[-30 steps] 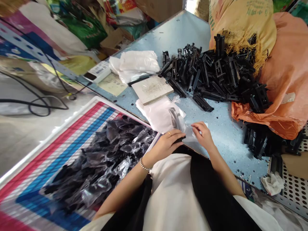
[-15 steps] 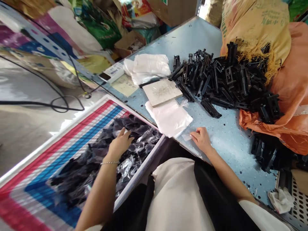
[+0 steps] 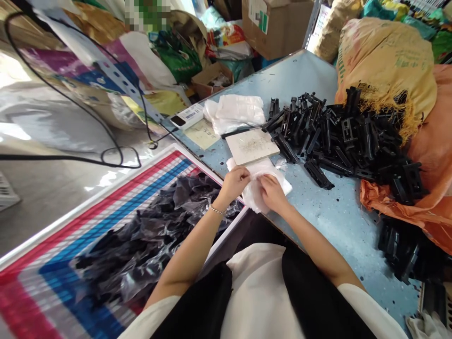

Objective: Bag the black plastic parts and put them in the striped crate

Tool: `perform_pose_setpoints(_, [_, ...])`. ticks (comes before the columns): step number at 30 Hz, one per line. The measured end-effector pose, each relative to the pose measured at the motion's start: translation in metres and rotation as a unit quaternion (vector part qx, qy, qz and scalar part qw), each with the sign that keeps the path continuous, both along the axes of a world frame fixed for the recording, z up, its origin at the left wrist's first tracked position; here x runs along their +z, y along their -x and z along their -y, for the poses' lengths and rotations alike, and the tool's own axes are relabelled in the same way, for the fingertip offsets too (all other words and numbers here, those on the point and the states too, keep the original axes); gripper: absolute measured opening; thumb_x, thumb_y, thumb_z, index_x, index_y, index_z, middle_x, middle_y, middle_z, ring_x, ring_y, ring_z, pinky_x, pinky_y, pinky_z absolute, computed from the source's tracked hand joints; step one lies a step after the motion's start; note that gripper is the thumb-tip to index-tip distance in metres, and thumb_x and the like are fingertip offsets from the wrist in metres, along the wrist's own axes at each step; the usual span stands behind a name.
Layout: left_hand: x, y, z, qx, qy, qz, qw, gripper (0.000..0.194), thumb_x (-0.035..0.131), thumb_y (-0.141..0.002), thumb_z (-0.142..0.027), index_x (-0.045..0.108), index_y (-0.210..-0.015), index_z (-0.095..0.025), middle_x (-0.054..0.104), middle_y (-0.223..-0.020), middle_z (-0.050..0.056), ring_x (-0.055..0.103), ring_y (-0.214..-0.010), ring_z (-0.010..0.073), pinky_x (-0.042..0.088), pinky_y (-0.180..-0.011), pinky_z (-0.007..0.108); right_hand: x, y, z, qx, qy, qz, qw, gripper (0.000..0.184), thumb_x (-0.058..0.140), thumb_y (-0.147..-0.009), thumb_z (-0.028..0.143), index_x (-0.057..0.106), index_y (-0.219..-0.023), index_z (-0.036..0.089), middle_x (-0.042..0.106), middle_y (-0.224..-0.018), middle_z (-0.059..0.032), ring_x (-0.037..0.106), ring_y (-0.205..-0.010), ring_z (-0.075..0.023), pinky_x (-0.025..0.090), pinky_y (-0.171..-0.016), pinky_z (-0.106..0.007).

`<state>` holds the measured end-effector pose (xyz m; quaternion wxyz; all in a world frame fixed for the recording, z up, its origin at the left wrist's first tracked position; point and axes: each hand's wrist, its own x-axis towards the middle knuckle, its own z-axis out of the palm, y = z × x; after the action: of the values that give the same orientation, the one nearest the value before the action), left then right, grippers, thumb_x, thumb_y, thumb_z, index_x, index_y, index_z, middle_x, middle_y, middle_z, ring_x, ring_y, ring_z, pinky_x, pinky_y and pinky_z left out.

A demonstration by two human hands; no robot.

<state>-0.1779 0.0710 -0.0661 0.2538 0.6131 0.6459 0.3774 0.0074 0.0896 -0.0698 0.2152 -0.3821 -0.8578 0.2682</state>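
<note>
Both hands meet at a stack of thin clear plastic bags (image 3: 282, 181) on the near edge of the blue table. My left hand (image 3: 236, 182) pinches the edge of a bag at the left side of the stack. Close by, my right hand (image 3: 273, 192) has its fingers curled into the clear film, closed on a bag. A pale square board (image 3: 251, 146) lies on the far part of the stack. Black plastic parts (image 3: 318, 175) are heaped to the right. The fingertips are partly hidden by the film.
At lower left, a striped sack-lined crate (image 3: 84, 230) holds many bagged black parts (image 3: 151, 235). More folded bags (image 3: 240, 113) and a white box (image 3: 189, 117) lie farther back. Orange (image 3: 432, 188) and yellow (image 3: 384, 61) sacks stand right. A black cable (image 3: 70, 160) hangs at left.
My left hand has moved from above the crate to the bag stack and closed on a bag. My right hand has shifted left onto the stack. The view has shifted a little.
</note>
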Motion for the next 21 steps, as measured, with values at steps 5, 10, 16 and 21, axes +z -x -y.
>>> perform_pose_setpoints(5, [0.005, 0.002, 0.006, -0.02, 0.057, 0.048, 0.997, 0.022, 0.054, -0.088, -0.029, 0.066, -0.102, -0.018, 0.07, -0.11, 0.009, 0.066, -0.087, 0.0194, 0.053, -0.084, 0.034, -0.008, 0.012, 0.01, 0.029, -0.032, 0.123, 0.992, 0.038, 0.049, -0.099, 0.028, 0.059, -0.134, 0.018, 0.057, -0.143, -0.012, 0.033, -0.14, -0.0351, 0.032, -0.108, -0.055])
perform_pose_setpoints(10, [0.004, 0.004, -0.007, -0.048, 0.069, -0.138, 0.987, 0.021, 0.048, -0.09, -0.018, 0.067, -0.098, -0.015, 0.069, -0.102, 0.012, 0.066, -0.094, 0.0254, 0.052, -0.085, 0.037, -0.008, 0.003, 0.001, 0.078, 0.001, 0.059, 0.995, 0.037, 0.05, -0.096, 0.02, 0.064, -0.129, 0.021, 0.063, -0.137, -0.0089, 0.042, -0.137, -0.029, 0.036, -0.11, -0.049])
perform_pose_setpoints(16, [0.0, 0.0, -0.001, 0.049, -0.018, -0.239, 0.97, 0.031, 0.042, -0.093, -0.013, 0.065, -0.114, -0.012, 0.061, -0.117, 0.02, 0.063, -0.105, 0.0309, 0.051, -0.09, 0.045, 0.007, -0.095, -0.028, -0.237, -0.105, 0.035, 0.965, 0.035, 0.051, -0.095, 0.023, 0.064, -0.128, 0.019, 0.059, -0.137, -0.016, 0.041, -0.136, -0.0326, 0.031, -0.113, -0.055])
perform_pose_setpoints(21, [0.002, -0.054, 0.015, 0.032, -0.086, 0.045, 0.995, 0.032, 0.055, -0.092, -0.024, 0.061, -0.123, -0.019, 0.057, -0.124, 0.015, 0.061, -0.103, 0.0233, 0.05, -0.094, 0.043, 0.007, -0.179, -0.033, -0.396, 0.061, -0.022, 0.916, 0.038, 0.061, -0.089, 0.036, 0.066, -0.119, 0.013, 0.065, -0.119, -0.0213, 0.053, -0.118, -0.0356, 0.039, -0.102, -0.056])
